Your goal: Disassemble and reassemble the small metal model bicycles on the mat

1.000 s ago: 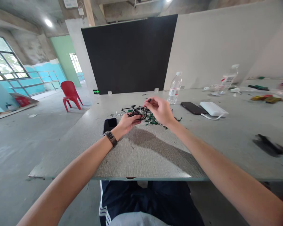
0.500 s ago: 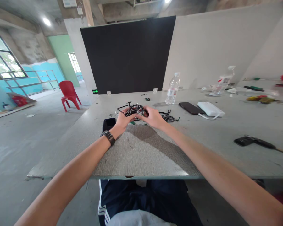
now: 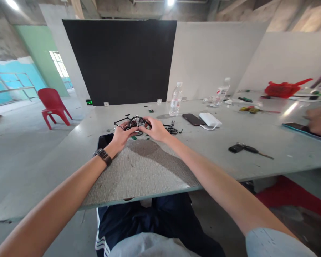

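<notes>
Left hand [image 3: 120,138] and right hand [image 3: 157,129], grips pinching model bicycle [image 3: 137,122]; phone [image 3: 103,141] at seven o'clock, desk [image 3: 139,182] edge at six.

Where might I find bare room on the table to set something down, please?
Bare table lies between the near edge and the left hand and right hand; another patch is bordered by the white power bank, keys and flat device. It is crowded around both hands, with the model bicycle, loose wheel and black phone.
</notes>
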The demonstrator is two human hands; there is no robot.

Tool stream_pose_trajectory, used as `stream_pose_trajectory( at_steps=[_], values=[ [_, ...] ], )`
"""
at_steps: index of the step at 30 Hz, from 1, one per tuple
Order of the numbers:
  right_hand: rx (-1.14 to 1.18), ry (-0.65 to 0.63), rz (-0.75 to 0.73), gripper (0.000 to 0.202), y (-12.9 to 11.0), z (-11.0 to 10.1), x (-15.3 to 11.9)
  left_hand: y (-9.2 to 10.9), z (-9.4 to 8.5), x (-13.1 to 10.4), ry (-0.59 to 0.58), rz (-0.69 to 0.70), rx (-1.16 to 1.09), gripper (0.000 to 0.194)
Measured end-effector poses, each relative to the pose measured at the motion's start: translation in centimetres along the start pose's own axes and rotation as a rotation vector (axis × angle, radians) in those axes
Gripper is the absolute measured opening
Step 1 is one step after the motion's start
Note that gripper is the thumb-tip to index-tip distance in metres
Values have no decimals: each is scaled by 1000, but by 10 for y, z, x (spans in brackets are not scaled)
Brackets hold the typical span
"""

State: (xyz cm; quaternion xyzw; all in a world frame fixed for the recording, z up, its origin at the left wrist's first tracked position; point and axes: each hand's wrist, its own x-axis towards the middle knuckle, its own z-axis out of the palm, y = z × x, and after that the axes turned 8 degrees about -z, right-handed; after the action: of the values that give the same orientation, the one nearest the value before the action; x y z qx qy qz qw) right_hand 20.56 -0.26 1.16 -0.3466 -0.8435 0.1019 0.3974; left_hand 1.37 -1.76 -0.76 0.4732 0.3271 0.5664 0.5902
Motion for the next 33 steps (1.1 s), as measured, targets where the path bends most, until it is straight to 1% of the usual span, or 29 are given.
stream_pose_trajectory(
  at_steps=[3,6,9,11,14,17,19,21,24,26,29,33],
  values=[
    [62,-12,23,51,-2,-4,0,-1,-2,1,-37,18,30,29],
    [138,-64,19,49,-3,-8,1,-4,-5,5,-85,44,106,30],
    [174,-101,0,48,-3,-8,3,-7,-7,8,-66,86,147,29],
    [152,-83,3,47,-3,-7,4,-6,-7,9,-41,119,188,29],
    [136,-31,-26,45,-2,-6,5,1,-7,8,-29,125,244,27],
    [118,55,-71,42,-3,-5,5,8,-8,6,-48,146,234,26],
    [75,99,-86,42,-6,-5,3,9,-9,7,-71,152,209,29],
    [23,113,-115,40,-9,-5,2,10,-11,8,-97,160,186,32],
    [-40,94,-152,36,-12,-7,1,10,-15,12,-125,193,183,35],
    [-54,90,-167,37,-13,-9,2,11,-17,14,-107,230,208,35],
    [-46,118,-186,35,-13,-14,2,13,-20,17,-64,281,255,34],
    [0,166,-170,29,-12,-19,3,13,-22,19,-56,294,294,33]
  ],
)
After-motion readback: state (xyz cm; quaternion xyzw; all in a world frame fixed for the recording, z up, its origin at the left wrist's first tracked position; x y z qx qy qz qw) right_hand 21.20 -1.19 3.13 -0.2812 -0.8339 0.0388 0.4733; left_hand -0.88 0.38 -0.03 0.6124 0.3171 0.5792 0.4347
